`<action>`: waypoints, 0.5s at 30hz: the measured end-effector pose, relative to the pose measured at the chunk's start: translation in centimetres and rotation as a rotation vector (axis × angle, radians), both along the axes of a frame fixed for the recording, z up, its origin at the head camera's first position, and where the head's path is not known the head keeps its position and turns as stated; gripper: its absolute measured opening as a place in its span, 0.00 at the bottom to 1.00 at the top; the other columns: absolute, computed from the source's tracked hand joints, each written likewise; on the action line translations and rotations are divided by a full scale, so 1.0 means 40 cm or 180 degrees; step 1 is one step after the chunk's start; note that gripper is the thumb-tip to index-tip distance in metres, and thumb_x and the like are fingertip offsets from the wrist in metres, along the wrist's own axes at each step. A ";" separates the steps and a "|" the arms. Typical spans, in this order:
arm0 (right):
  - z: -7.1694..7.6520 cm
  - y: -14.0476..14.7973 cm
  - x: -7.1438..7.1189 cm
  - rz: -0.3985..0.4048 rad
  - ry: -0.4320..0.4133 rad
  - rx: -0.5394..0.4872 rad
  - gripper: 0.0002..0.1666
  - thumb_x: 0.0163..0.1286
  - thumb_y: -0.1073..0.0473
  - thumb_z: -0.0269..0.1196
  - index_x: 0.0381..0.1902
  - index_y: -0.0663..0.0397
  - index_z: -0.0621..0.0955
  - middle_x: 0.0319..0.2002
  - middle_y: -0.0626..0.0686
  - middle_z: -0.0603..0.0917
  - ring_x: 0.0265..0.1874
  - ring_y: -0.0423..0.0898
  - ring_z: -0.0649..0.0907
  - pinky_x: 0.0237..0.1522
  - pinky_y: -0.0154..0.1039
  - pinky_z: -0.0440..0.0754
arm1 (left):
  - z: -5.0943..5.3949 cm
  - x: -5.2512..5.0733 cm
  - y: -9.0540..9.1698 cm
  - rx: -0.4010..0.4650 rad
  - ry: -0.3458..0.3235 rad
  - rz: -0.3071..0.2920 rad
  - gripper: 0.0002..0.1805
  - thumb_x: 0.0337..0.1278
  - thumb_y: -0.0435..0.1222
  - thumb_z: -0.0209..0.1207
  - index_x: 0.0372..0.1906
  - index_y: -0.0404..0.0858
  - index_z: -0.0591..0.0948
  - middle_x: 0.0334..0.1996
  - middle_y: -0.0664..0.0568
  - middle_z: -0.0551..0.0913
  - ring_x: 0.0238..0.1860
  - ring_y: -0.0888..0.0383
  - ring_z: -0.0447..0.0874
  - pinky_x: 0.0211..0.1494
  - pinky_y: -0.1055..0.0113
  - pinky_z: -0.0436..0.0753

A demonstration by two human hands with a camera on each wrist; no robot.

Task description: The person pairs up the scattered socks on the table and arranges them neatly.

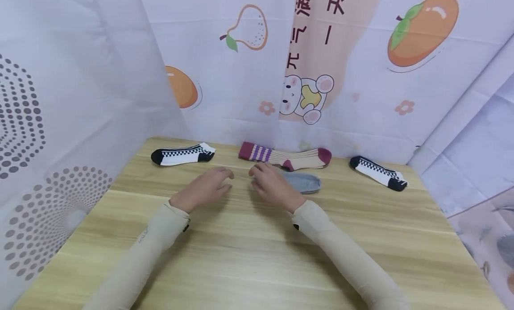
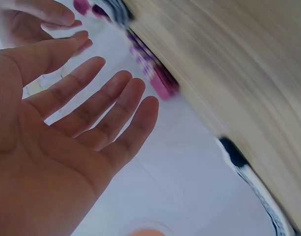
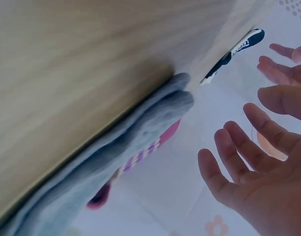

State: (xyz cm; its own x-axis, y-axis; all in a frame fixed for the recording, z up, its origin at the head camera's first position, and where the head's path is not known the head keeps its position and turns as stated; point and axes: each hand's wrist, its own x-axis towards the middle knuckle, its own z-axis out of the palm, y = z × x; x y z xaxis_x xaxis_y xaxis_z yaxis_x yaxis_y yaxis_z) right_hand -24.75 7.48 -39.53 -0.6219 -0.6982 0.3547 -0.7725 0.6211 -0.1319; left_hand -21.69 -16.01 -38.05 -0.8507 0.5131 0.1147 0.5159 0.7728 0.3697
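Note:
My left hand hovers over the middle of the table, its fingers loosely bent and nothing in them. Facing it, my right hand is held above the near end of a grey-blue sock and hides part of it; the right wrist view shows its fingers apart from the cloth. Behind lies a cream ribbed sock with maroon toe, heel and cuff and purple stripes. A black-and-white checkered ankle sock lies beyond my left hand. Its look-alike, another checkered ankle sock, lies at the right.
The wooden table carries all the socks along its far side. A white printed curtain hangs right behind the far edge, and a dotted curtain runs along the left.

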 end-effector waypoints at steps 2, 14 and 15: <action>0.006 -0.020 -0.012 -0.0014 -0.0079 0.0020 0.10 0.70 0.63 0.62 0.48 0.57 0.80 0.47 0.53 0.81 0.46 0.50 0.78 0.51 0.44 0.76 | 0.003 -0.003 -0.031 0.0020 -0.0044 0.0128 0.15 0.68 0.35 0.59 0.55 0.33 0.79 0.55 0.41 0.80 0.60 0.45 0.77 0.63 0.50 0.75; 0.022 -0.119 -0.082 -0.0102 -0.0305 0.0187 0.13 0.73 0.60 0.59 0.52 0.57 0.79 0.50 0.54 0.81 0.50 0.49 0.78 0.54 0.43 0.76 | -0.001 -0.021 -0.184 0.0142 0.0000 0.0451 0.15 0.67 0.33 0.58 0.54 0.29 0.79 0.53 0.39 0.82 0.58 0.41 0.77 0.62 0.46 0.74; 0.029 -0.128 -0.090 -0.0103 -0.0289 0.0186 0.13 0.73 0.60 0.59 0.52 0.57 0.79 0.50 0.54 0.81 0.49 0.49 0.78 0.53 0.43 0.76 | 0.005 -0.025 -0.195 0.0156 0.0019 0.0450 0.15 0.67 0.33 0.57 0.54 0.28 0.79 0.53 0.38 0.82 0.58 0.41 0.77 0.62 0.45 0.74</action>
State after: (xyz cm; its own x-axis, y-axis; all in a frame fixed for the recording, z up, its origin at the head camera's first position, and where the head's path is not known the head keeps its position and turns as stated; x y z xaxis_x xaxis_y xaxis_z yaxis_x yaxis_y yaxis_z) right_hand -28.36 2.36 -38.38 -0.6721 -0.6951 0.2551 -0.7385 0.6542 -0.1633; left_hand -22.67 -23.79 -37.84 -0.9133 0.3817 0.1421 0.4055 0.8190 0.4061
